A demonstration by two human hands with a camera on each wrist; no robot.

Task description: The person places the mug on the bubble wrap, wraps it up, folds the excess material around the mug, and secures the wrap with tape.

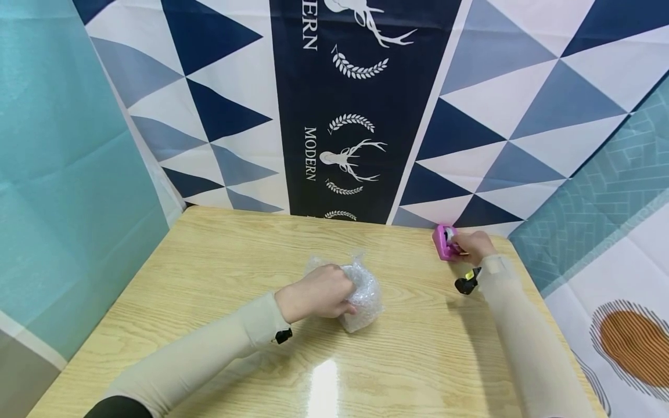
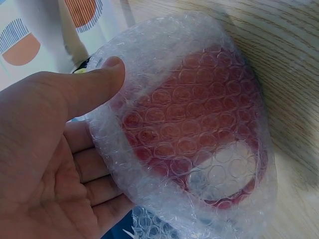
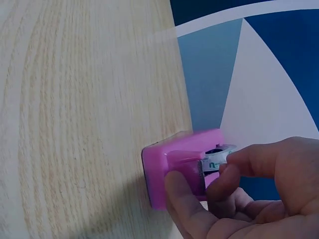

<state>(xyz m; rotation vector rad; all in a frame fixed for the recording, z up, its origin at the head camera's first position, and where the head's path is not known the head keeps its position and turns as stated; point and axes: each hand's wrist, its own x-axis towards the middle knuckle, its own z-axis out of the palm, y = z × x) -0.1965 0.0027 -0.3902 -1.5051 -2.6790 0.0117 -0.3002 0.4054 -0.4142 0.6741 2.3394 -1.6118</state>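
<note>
In the head view my left hand (image 1: pixel 316 290) holds a bubble-wrapped bundle (image 1: pixel 367 293) close over the middle of the table. The left wrist view shows the thumb on top of the bubble wrap (image 2: pixel 159 50) and the fingers beneath. Through it shows a red, rounded object (image 2: pixel 194 104) with a pale oval area at one end; its kind is blurred by the wrap. At the table's far right, my right hand (image 1: pixel 473 247) is at a pink tape dispenser (image 1: pixel 443 244). Thumb and forefinger pinch the tape (image 3: pixel 215 162) by the cutter, while another finger lies along the dispenser's side.
The light wooden table (image 1: pixel 251 244) ends at the back against a patterned curtain (image 1: pixel 345 116) with triangles and deer heads. The dispenser stands right by that back edge. Teal cloth (image 1: pixel 68 145) hangs along the left side, and more patterned cloth (image 1: pixel 601 232) lines the right.
</note>
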